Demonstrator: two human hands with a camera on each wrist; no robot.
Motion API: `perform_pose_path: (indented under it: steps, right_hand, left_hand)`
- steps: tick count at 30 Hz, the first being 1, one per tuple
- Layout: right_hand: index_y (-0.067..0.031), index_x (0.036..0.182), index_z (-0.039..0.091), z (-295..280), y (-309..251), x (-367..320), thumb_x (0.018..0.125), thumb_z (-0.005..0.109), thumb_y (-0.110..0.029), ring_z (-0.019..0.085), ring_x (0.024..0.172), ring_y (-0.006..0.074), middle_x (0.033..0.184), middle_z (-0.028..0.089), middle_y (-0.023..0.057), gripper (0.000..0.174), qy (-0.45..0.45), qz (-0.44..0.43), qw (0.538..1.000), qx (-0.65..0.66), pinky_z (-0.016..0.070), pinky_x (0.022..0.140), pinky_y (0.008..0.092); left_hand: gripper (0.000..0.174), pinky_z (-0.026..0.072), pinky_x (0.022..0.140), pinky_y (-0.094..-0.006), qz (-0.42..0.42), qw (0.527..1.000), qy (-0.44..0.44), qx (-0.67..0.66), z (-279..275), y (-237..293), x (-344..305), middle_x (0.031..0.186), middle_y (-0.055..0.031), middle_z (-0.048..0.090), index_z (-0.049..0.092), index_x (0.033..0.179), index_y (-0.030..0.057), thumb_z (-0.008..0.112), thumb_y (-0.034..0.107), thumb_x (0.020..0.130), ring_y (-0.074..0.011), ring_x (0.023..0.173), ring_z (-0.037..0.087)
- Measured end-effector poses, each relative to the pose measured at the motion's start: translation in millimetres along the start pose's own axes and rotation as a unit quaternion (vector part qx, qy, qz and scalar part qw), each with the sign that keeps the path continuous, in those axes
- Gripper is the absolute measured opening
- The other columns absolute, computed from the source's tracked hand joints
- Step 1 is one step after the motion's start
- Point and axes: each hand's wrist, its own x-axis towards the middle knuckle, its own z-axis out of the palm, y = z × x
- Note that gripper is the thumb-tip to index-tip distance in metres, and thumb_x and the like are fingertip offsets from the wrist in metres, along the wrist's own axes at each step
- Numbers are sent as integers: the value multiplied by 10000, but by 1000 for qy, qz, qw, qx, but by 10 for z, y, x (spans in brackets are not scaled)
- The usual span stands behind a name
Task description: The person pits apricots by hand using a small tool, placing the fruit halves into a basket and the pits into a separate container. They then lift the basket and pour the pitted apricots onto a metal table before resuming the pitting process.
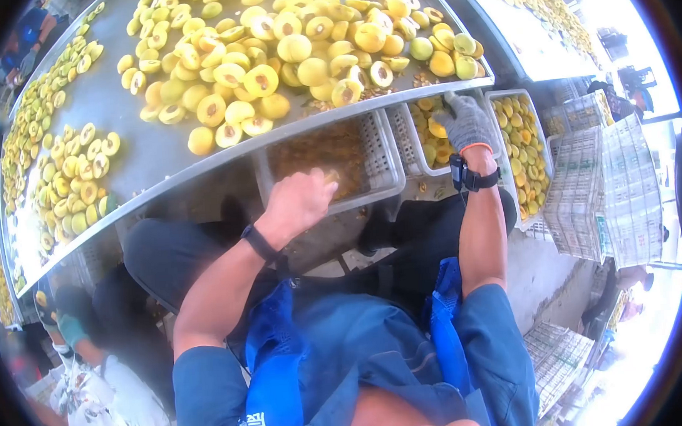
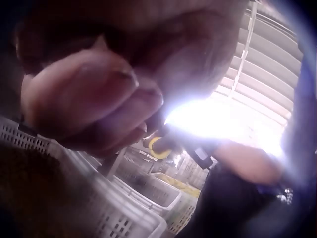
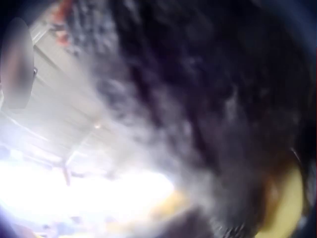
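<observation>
My bare left hand (image 1: 300, 202) is over a grey crate (image 1: 388, 160) of brown pits and scraps. Its fingers (image 2: 81, 91) curl inward in the left wrist view; whether they enclose something small I cannot tell. My right hand (image 1: 469, 123), in a grey knit glove, is at the table's front edge above a crate (image 1: 406, 140) of fruit halves. Beside the dark, blurred glove in the right wrist view is a yellow stone-fruit half (image 3: 287, 206), held by the gloved fingers. The left wrist view also shows this yellow half (image 2: 159, 148) small and far off.
A metal-topped table (image 1: 141, 158) bears a large heap of halved yellow stone fruit (image 1: 261, 80), with a smaller pile (image 1: 77, 180) at left. Another full crate (image 1: 519, 153) stands at right, near stacked grey crates (image 1: 606, 191). A person's patterned clothing (image 1: 108, 403) shows lower left.
</observation>
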Motion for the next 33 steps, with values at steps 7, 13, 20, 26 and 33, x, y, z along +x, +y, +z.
perform_pose_path:
  steps: [7, 13, 20, 26, 33]
  right_hand:
    - [-143, 1089, 769, -72, -267, 383, 887, 694, -214, 690, 952, 344, 1041, 720, 114, 227, 74, -21, 986, 148, 542, 838, 417]
    - [-181, 1184, 696, 453, -759, 996, 930, 582, -197, 686, 986, 356, 1108, 704, 121, 279, -47, -248, 967, 27, 550, 846, 449]
    - [-187, 1115, 717, 265, -1050, 972, 913, 601, -269, 682, 1018, 360, 1119, 677, 160, 247, -168, -171, 965, -106, 554, 831, 482]
    - [9, 1283, 646, 369, -770, 656, 922, 706, -64, 659, 783, 100, 1037, 707, 52, 372, -142, 15, 880, 452, 538, 637, 242]
    - [-37, 1394, 595, -39, -1531, -82, 927, 665, -3, 631, 792, 87, 995, 712, 54, 473, -133, -2, 804, 579, 531, 677, 250]
  left_hand:
    - [423, 521, 755, -560, 7, 1000, 2, -8, -33, 126, 29, 782, -291, 672, 621, 958, -26, 563, 393, 985, -488, 805, 663]
    - [400, 535, 779, -543, 20, 999, -30, -2, -21, 175, 43, 846, -273, 698, 636, 971, -17, 549, 373, 991, -460, 838, 680]
    - [377, 528, 678, -519, 71, 994, 50, -72, -7, 105, 20, 753, -272, 668, 615, 934, -19, 607, 356, 974, -445, 722, 657]
    - [318, 403, 449, -235, -16, 852, -33, -521, -307, 217, -27, 614, -5, 546, 580, 911, 16, 481, 266, 1082, -58, 470, 479]
    - [311, 387, 432, -250, 6, 824, 13, -566, -335, 277, -30, 611, -21, 549, 565, 925, 6, 461, 249, 1089, -81, 458, 481]
